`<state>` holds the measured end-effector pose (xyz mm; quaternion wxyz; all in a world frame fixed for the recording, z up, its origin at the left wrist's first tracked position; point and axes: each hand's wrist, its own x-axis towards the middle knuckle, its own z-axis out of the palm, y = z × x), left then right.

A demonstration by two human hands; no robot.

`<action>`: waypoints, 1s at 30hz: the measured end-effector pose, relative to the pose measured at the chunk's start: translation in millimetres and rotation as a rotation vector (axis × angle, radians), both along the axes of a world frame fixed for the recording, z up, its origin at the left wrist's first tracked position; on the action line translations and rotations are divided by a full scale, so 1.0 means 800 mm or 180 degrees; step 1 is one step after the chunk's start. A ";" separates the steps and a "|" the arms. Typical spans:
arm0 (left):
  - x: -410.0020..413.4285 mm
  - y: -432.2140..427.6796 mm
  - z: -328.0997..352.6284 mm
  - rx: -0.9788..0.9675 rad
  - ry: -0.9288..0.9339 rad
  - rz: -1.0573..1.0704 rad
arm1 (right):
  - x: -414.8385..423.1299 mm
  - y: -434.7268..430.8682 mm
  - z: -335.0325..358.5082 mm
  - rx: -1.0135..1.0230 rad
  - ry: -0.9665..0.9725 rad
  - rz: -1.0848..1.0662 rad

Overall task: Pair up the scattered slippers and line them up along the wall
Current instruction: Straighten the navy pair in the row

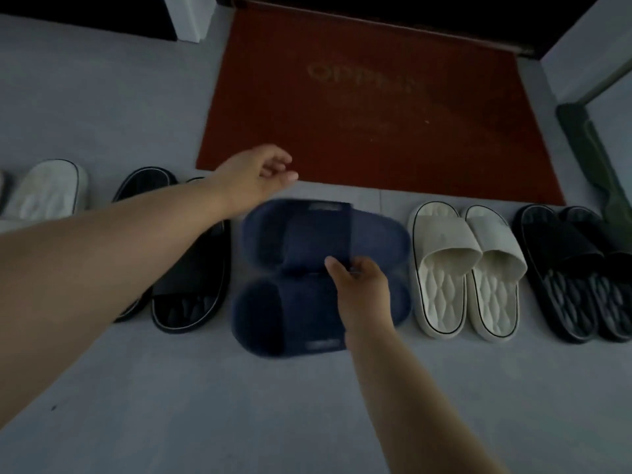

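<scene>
Two navy blue slippers (301, 268) lie sideways on the grey floor, one behind the other and blurred. My right hand (362, 285) pinches their straps where the two meet. My left hand (260, 176) hovers with fingers apart above the front edge of the red mat, holding nothing. Under my left forearm sits a black pair (191, 285) with white trim. To the right stand a white pair (465, 271) and another black pair (581, 275), each side by side. A single white slipper (48, 189) shows at the far left.
A red doormat (376, 107) lies behind the row, before a dark doorway. A dark green stand (595, 159) leans at the right edge. A white wall corner (191, 15) is at the top left. Grey floor (239, 405) stretches in front.
</scene>
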<state>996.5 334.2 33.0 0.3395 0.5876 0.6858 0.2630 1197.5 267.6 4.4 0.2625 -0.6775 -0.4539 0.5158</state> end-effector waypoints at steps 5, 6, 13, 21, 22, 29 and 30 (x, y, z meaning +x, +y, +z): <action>-0.007 0.008 0.004 0.0215 -0.0021 0.0261 | -0.020 -0.012 0.009 -0.1286 0.1926 -0.1063; -0.006 0.006 0.000 0.0161 0.0046 0.0241 | -0.018 -0.010 0.011 -0.1516 0.1952 -0.0895; -0.001 -0.023 -0.031 -0.1450 0.1026 -0.0810 | 0.035 -0.001 -0.014 -0.0270 -0.1015 -0.0027; 0.001 -0.034 -0.051 -0.1685 0.1082 -0.0770 | 0.085 0.027 -0.045 0.0138 -0.1462 0.1266; 0.002 -0.034 -0.052 -0.1618 0.0971 -0.0644 | 0.085 0.035 -0.046 0.0261 -0.1427 0.1403; 0.013 -0.036 -0.054 -0.1420 0.0727 -0.0361 | 0.071 0.070 -0.044 0.0290 -0.1472 0.1056; 0.015 -0.037 -0.054 -0.1402 0.0726 -0.0381 | 0.071 0.071 -0.045 0.0310 -0.1567 0.0947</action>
